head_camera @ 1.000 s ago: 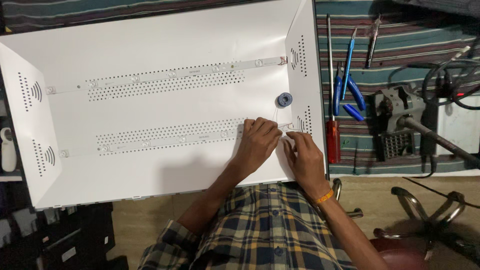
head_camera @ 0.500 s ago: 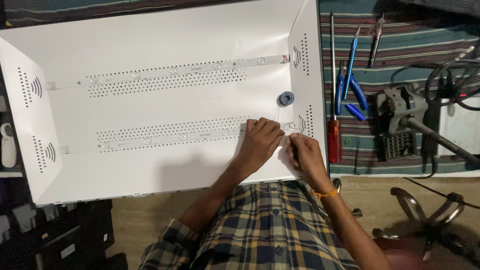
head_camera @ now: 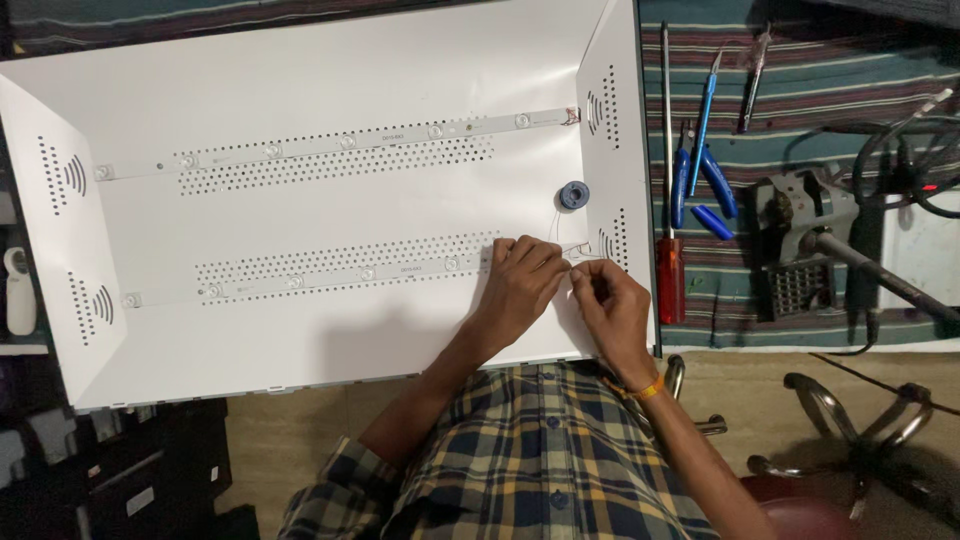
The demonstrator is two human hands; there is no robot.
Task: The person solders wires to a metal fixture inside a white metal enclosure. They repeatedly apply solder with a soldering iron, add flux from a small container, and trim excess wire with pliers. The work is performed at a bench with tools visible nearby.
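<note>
led strip (head_camera: 330, 272), the lower of 2 on the white back panel (head_camera: 300, 200), runs out leftward from under my left hand (head_camera: 520, 285), and its right end is where both my hands meet. my left hand lies knuckles-up with the fingers curled and pressed down on that end, which looks like a way to keep the strip flat and steady against the panel. my right hand (head_camera: 610, 310) sits just beside it, fingers pinched together on something thin at the strip's tip, most likely the fine wire (head_camera: 585, 250) that shows between the 2 hands; i cannot tell exactly what the fingertips grip, it is too small. the hands are close together, nearly touching.

just beyond my hands, further from me, a small blue spool (head_camera: 573, 194) rests on the panel with a thin thread trailing toward my fingers, so it stays within easy reach. the upper led strip (head_camera: 340, 142) lies well beyond it, untouched.

to the right of my right hand, off the panel's angled side wall, tools lie in a row on the striped cloth of the bench (head_camera: 800, 80): a red-handled screwdriver (head_camera: 668, 250) nearest, blue-handled pliers (head_camera: 700, 185) beyond it, and a soldering iron stand (head_camera: 800, 250) further right, all laid on my working side so i can grab them without letting go on the left.
</note>
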